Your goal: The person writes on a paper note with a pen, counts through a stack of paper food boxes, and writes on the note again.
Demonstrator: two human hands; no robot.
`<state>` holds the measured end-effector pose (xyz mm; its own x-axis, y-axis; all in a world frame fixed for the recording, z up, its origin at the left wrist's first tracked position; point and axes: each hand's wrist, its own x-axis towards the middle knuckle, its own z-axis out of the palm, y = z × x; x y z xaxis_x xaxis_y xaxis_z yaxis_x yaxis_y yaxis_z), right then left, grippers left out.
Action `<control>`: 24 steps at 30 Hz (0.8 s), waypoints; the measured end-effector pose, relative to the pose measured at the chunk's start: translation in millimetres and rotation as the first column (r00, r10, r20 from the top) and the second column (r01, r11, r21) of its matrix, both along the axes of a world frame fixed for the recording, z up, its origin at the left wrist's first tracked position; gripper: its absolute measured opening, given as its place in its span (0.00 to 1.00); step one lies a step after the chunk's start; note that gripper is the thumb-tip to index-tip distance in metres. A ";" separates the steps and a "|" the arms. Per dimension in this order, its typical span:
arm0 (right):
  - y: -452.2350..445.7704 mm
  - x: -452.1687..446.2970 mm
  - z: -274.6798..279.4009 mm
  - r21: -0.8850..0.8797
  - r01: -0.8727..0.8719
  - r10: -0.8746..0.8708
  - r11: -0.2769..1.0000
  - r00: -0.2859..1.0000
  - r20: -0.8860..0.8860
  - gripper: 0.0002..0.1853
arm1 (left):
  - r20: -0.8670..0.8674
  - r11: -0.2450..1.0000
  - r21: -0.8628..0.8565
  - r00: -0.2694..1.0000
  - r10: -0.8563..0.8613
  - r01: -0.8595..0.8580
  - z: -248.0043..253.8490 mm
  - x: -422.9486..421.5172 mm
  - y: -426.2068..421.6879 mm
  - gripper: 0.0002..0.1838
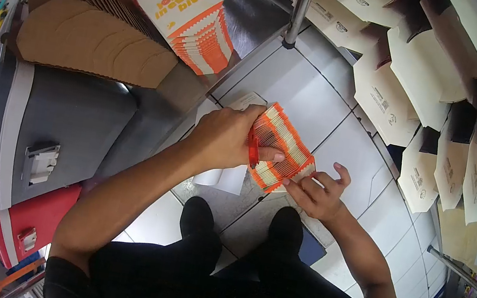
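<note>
My left hand (224, 137) is closed around a stack of flat, folded paper cartons (294, 148) with zigzag orange and cream edges. Its thumb lies across the stack. A narrow red piece (253, 148) shows beside that thumb; its kind is unclear. At the lower right corner of the same stack, my right hand (319, 193) pinches the edge with its nearest fingers, the outer ones curled and raised apart. Behind my left hand, white paper (221, 179) is partly visible below the stack.
More orange-edged cartons (177, 5) lie on the metal counter (250, 17) at upper left, next to brown cardboard pieces (93, 42). Grey (73, 129) and red (38, 214) latched containers stand at left. Cream boxes (384, 97) fill a rack (301, 9) at right. Tiled floor (300, 71) lies below.
</note>
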<state>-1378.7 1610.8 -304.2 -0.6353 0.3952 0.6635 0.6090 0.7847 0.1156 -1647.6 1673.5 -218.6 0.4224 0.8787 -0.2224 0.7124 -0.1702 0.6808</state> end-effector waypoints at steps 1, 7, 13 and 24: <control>0.5 -0.1 -0.9 -0.001 0.000 0.000 1.000 1.000 0.001 0.19 | 0.001 1.000 -0.001 1.000 0.000 0.000 -1.1 -0.2 0.0 0.45; 3.4 2.6 -8.5 -0.045 -0.094 0.088 0.995 0.990 -0.112 0.17 | -0.022 1.000 -0.020 1.000 -0.002 0.002 -3.8 -1.0 -0.3 0.45; 2.1 5.0 -4.4 -0.077 -0.103 0.099 0.992 0.994 -0.048 0.15 | 0.000 1.000 -0.021 1.000 -0.001 0.001 -1.8 -0.7 -1.2 0.45; 1.1 7.5 -10.3 -0.057 -0.108 0.105 0.993 0.993 -0.053 0.14 | -0.010 0.999 0.029 1.000 0.020 -0.020 -5.8 2.1 -2.6 0.43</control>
<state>-1371.2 1611.9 -314.5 -0.6422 0.3671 0.6729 0.5258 0.8498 0.0382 -1645.5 1671.0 -224.4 0.4025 0.8931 -0.2009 0.7227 -0.1753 0.6685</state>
